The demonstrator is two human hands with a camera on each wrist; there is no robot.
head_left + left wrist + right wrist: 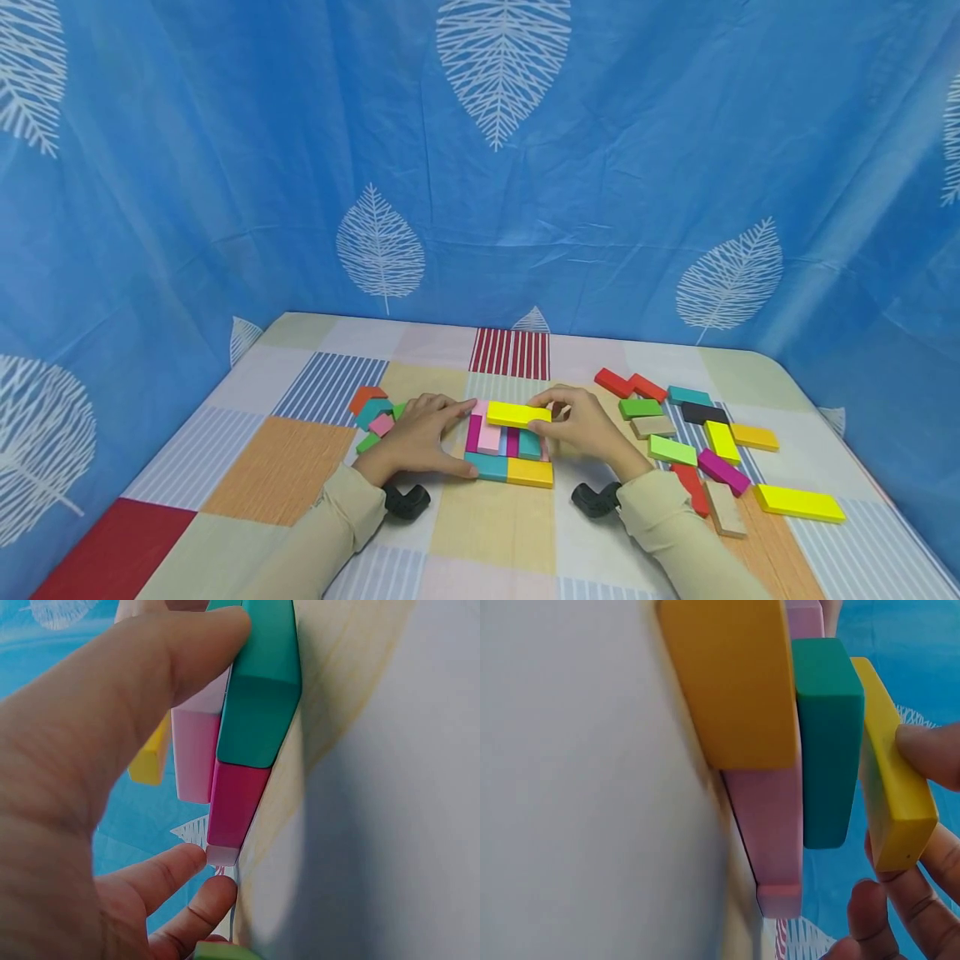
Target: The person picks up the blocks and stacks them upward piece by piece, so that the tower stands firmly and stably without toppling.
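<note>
The right hand [588, 429] pinched a yellow block [518, 413] by its end, holding it flat across the top of a block stack [508, 454] between both hands. The left hand [420, 437], fingers straight, braced the stack's side, seemingly steadying it.

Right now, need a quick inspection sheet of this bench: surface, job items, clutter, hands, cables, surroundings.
Surface: table under a patchwork checked cloth, flat.
Job's things: block stack at centre, teal and orange blocks along its near edge; yellow block lying across the top.
Clutter: loose blocks right, spread out singly; smaller block cluster left, partly behind the left hand.
Hands: left hand braces the stack's left side, thumb on the teal block; right hand pinches the yellow block's right end.
Cables: nothing seen; black wrist cameras only.
Surroundings: blue leaf-print curtain on all sides.
</note>
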